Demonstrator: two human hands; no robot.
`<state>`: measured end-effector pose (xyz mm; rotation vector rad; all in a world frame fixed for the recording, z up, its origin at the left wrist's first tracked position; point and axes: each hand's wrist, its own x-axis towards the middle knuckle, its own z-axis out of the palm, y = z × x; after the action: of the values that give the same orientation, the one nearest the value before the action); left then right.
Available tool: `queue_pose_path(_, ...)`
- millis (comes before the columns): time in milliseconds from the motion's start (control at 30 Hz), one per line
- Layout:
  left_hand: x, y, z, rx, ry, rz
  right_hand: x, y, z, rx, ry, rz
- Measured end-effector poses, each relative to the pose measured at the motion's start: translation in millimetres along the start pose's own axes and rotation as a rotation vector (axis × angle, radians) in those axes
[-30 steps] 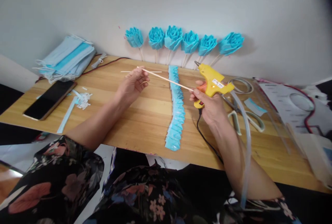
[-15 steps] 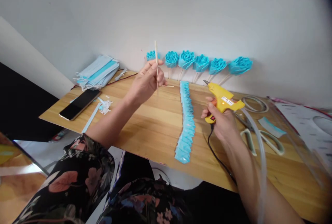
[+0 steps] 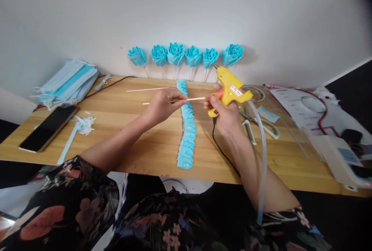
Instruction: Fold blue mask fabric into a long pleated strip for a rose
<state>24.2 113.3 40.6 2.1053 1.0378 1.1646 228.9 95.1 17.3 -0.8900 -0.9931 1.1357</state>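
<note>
My left hand (image 3: 164, 105) pinches a thin wooden stick (image 3: 197, 99) held level over the table, its right end reaching the fingers of my right hand. In my right hand (image 3: 225, 113) is a yellow hot glue gun (image 3: 229, 86), nozzle pointing up and left, a clear glue stick (image 3: 263, 158) trailing from its back. Below the wooden stick lies a pleated blue strip (image 3: 187, 138), running from the back of the table towards me. Another wooden stick (image 3: 147, 89) lies behind my left hand. Several blue flowers (image 3: 176, 54) on sticks lean against the wall.
A stack of face masks (image 3: 68, 82) and a phone (image 3: 49, 128) lie at the left, with white scraps (image 3: 85, 124) and a light-blue strip (image 3: 69, 142) beside them. Scissors (image 3: 269, 127), a tape roll (image 3: 255, 93) and a white power strip (image 3: 343, 161) are at the right.
My left hand has turned the wooden stick from upright to level and brought it towards my right hand. The glue gun stays in my right hand. The view has shifted right.
</note>
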Motion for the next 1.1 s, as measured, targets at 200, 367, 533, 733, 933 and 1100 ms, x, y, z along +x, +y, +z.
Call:
queue_pose_path(200, -4.4, -2.7, 7.6, -0.009, -0.01, 0.005, -2.9, -3.7, 3.8, -0.047, 0.027, -0.024)
queue_pose_path(367, -8.8, -6.1, 4.8, -0.295, -0.122, -0.125, -3.6, -6.4, 6.4, -0.076, 0.055, -0.035)
queue_pose_path(533, -11.7, -3.9, 0.1, -0.428, -0.193, -0.313, -4.7, -4.5, 6.3, -0.08, 0.049, -0.012)
queue_pose_path(733, -13.0, -0.1, -0.2, -0.459, -0.215, -0.378, -6.1, -4.8, 7.3, -0.11, 0.057, -0.011)
queue_pose_path(933, -13.8, 0.0, 1.2, -0.452, -0.204, -0.388, -4.6, -2.0, 5.9, -0.142, -0.017, -0.065)
queue_pose_path(1100, -14.4, 0.3, 2.6, -0.459, -0.196, -0.393, -5.0, -0.4, 5.8, -0.181, -0.064, -0.126)
